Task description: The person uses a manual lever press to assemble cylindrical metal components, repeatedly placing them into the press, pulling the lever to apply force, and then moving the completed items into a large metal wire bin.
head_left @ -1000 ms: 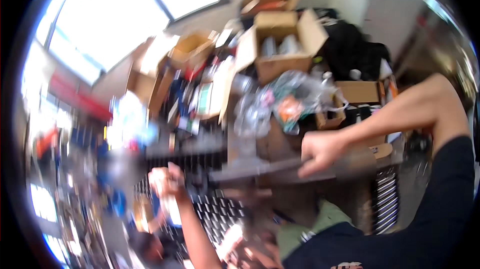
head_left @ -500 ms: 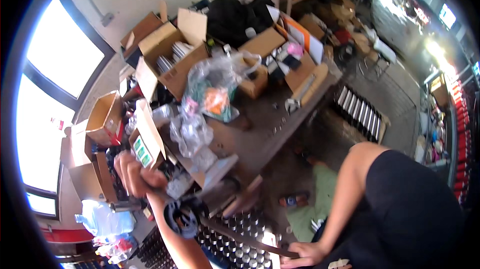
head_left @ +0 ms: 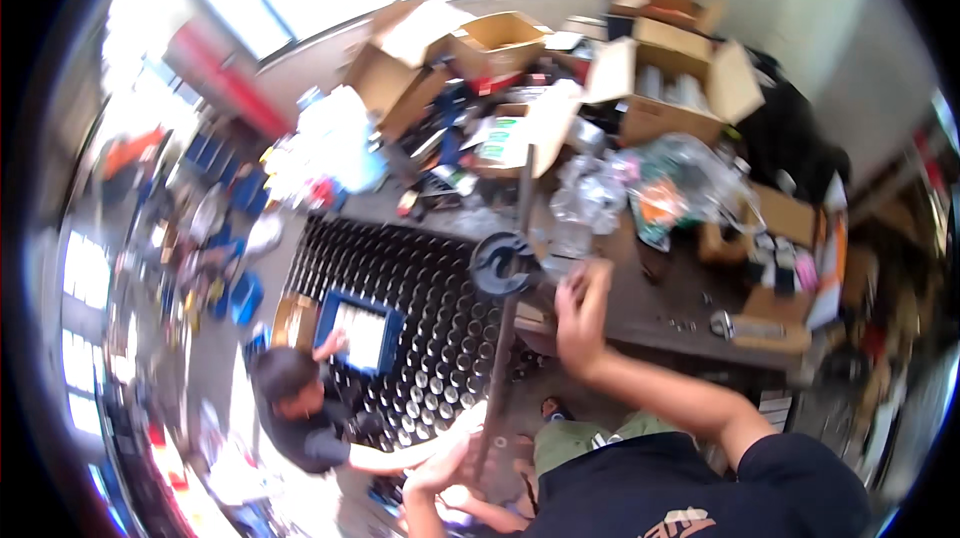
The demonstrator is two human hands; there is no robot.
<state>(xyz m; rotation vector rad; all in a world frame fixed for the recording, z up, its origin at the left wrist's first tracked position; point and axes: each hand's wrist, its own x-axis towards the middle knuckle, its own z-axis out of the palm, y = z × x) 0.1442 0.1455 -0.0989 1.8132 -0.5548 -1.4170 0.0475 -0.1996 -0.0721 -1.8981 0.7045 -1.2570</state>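
Note:
A long dark bar (head_left: 497, 378) crosses the middle of the view, with a black round slotted part (head_left: 503, 263) on it. Just right of this part, my right hand (head_left: 583, 323) is raised over the bench edge with its fingers curled; what they hold, if anything, I cannot make out. My left hand (head_left: 440, 470) is low, near the bar's lower end. Blur hides its fingers, and whether it touches the bar I cannot tell. At the left, a person in a dark shirt (head_left: 310, 443) reaches one arm toward the bar, the other hand touching a blue tray (head_left: 392, 343).
Rows of dark cylindrical parts (head_left: 420, 283) cover a surface left of the bar. The bench (head_left: 670, 303) bears crumpled clear plastic bags (head_left: 680, 178), open cardboard boxes (head_left: 670, 123) and an adjustable wrench (head_left: 745, 326). Light plastic bags (head_left: 350, 153) lie by the windows.
The view has swung left, bringing the other person into sight. My right hand has left the bar's lower end and risen beside the round part. My left hand has drawn back from the boxes.

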